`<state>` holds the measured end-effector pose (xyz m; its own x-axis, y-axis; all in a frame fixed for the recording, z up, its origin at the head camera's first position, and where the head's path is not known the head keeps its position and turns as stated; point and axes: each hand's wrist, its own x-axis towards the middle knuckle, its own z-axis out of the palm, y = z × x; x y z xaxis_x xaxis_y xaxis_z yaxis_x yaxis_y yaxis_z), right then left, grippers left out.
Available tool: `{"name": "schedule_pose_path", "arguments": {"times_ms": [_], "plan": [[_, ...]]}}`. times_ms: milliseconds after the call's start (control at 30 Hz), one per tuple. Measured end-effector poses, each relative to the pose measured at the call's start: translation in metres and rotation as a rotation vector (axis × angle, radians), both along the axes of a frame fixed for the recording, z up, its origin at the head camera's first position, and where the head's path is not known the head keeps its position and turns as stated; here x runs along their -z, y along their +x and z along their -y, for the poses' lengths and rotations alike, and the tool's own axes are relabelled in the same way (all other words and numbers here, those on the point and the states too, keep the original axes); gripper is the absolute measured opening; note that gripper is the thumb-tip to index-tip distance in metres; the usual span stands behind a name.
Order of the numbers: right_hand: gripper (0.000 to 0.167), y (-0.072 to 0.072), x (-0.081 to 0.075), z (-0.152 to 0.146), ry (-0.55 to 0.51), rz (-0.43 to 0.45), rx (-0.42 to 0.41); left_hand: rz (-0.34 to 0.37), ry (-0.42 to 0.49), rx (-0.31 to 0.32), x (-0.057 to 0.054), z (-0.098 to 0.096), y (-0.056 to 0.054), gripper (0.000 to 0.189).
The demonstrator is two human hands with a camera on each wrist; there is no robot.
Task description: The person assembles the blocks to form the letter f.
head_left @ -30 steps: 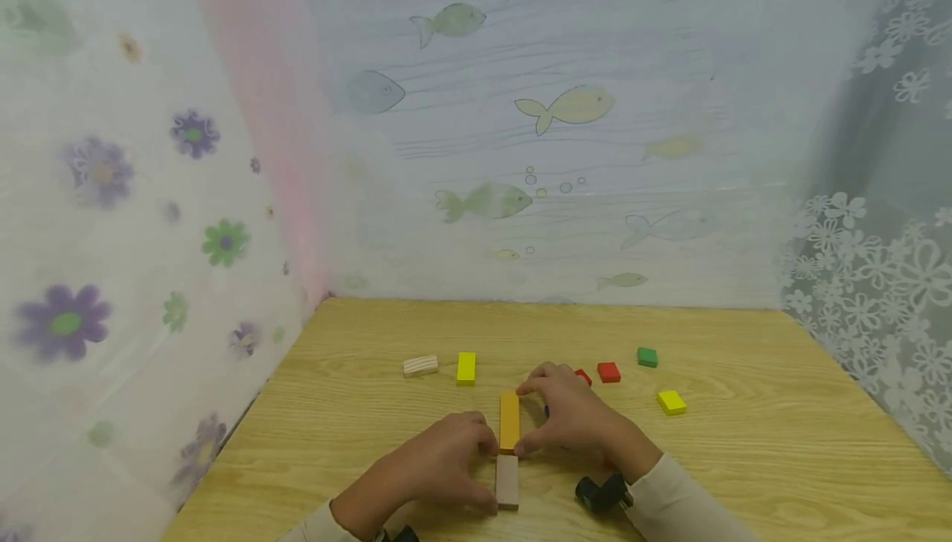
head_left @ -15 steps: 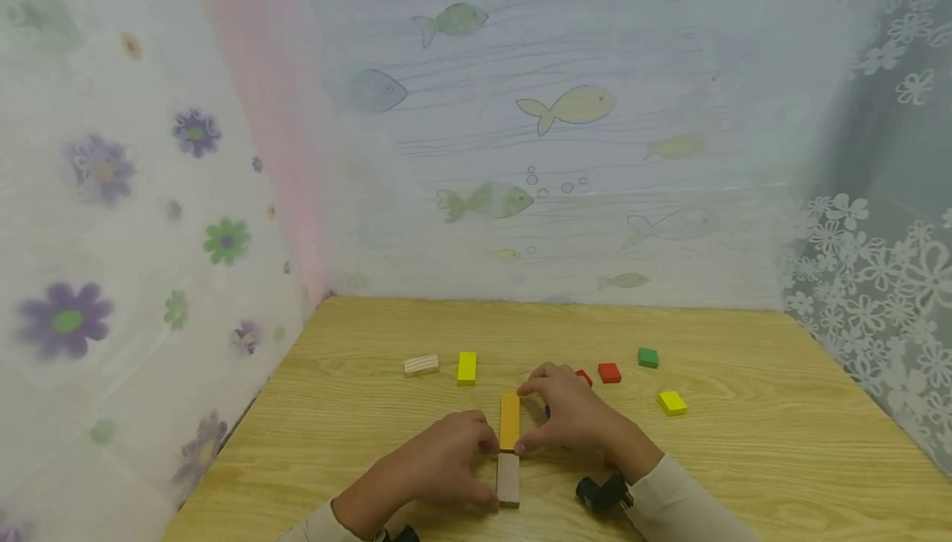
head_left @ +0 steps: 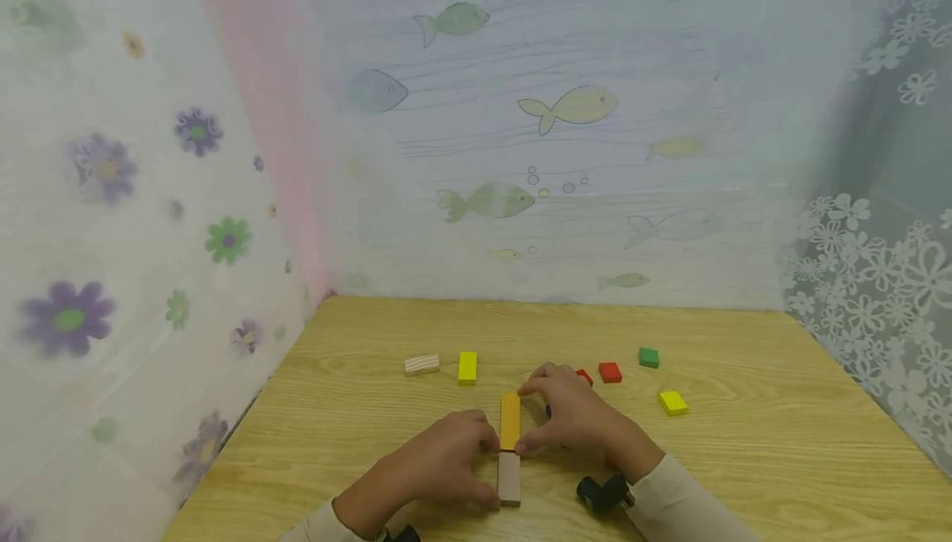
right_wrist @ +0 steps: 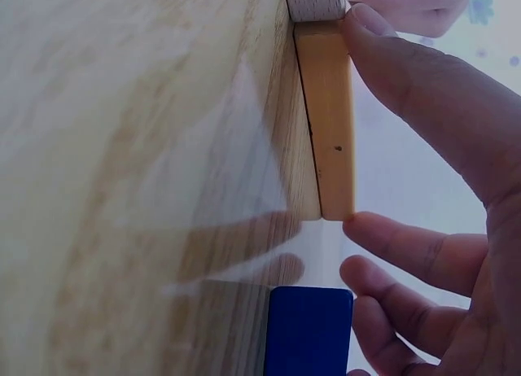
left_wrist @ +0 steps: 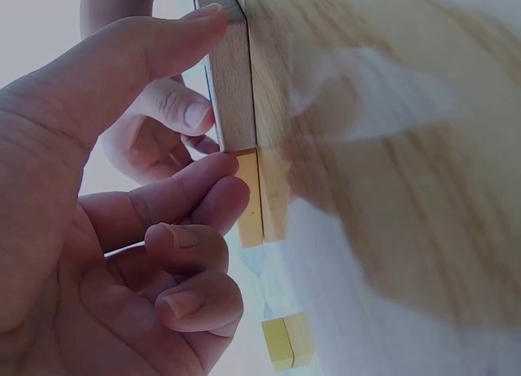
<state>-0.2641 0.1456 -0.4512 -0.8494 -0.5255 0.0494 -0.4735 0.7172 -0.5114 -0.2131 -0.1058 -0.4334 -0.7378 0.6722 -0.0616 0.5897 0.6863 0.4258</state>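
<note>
The orange block point(head_left: 510, 420) lies at mid-table, its long axis running near to far, its near end meeting the far end of the grey block point(head_left: 509, 478) in one line. That end-to-end seam is what counts, and it sits between the two hands. The right hand point(head_left: 571, 411) is the nearer to the orange block, reaching in from the right, thumb at the near end and index finger at the far end, a wide pinch along its length. The left hand point(head_left: 452, 461), coming from the left, spans the grey block likewise, thumb near, index tip at the seam, its other fingers loosely bent. A blue block point(right_wrist: 309, 335) stands just beside the right hand's lower fingers; I can't tell if they touch. Beyond, a yellow block point(head_left: 467, 368) lies far left and a green block point(head_left: 649, 358) far right on the table point(head_left: 357, 418).
</note>
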Motion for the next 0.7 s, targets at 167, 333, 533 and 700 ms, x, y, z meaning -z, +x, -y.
{"name": "schedule_pose_path", "arguments": {"times_ms": [167, 333, 533, 700], "plan": [[0.077, 0.0014, -0.0015, 0.0002, -0.003, -0.004, -0.001, 0.004, -0.008, -0.008, -0.001, -0.0008, 0.0005, 0.048], [0.077, 0.0027, -0.0042, 0.0012, -0.012, 0.0, -0.002, 0.0, -0.013, -0.013, -0.001, -0.0012, 0.0008, 0.048], [0.076, 0.0029, -0.0048, 0.0004, -0.011, 0.005, 0.001, -0.001, -0.015, -0.017, -0.0012, -0.0014, 0.0006, 0.048], [0.076, 0.0029, -0.0045, -0.0001, -0.019, 0.011, 0.001, -0.005, -0.017, -0.017, 0.0001, -0.0012, -0.0003, 0.048]]}}
